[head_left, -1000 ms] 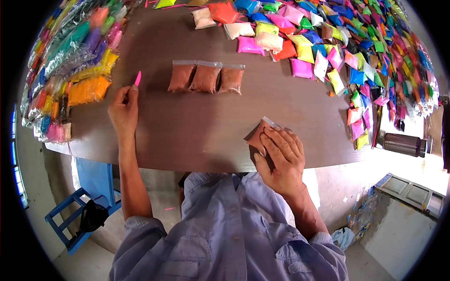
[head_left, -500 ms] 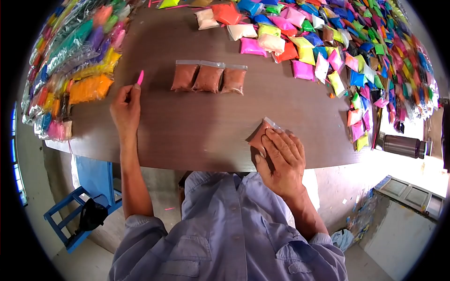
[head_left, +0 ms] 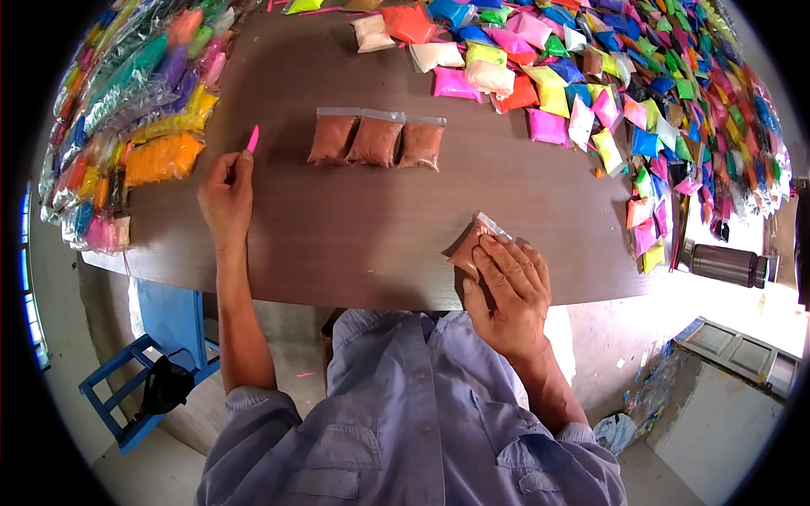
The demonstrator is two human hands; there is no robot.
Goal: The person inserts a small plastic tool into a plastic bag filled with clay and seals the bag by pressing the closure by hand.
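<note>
My left hand (head_left: 226,198) is closed in a pinch around a small bright pink plastic stick (head_left: 254,138) with a narrow tip, just above the table at left. Near the table's front edge, my right hand (head_left: 510,291) lies with fingers stretched over a brown clear-plastic packet (head_left: 466,251), its thumb apart. The fingers cover that packet's right side. Three similar packets stand in a row further back: a left packet (head_left: 332,137), a middle packet (head_left: 375,140) and a right packet (head_left: 422,144), their clear strips facing away from me.
Many colourful packets (head_left: 548,126) are heaped across the back and right of the brown table (head_left: 337,228). Bundled bags (head_left: 164,160) of coloured pieces pile up at left. A dark bottle (head_left: 726,264) lies beyond the right edge. A blue chair (head_left: 173,316) stands below left.
My right hand has shifted very slightly to the right on the brown packet. My left hand keeps its place with the pink stick.
</note>
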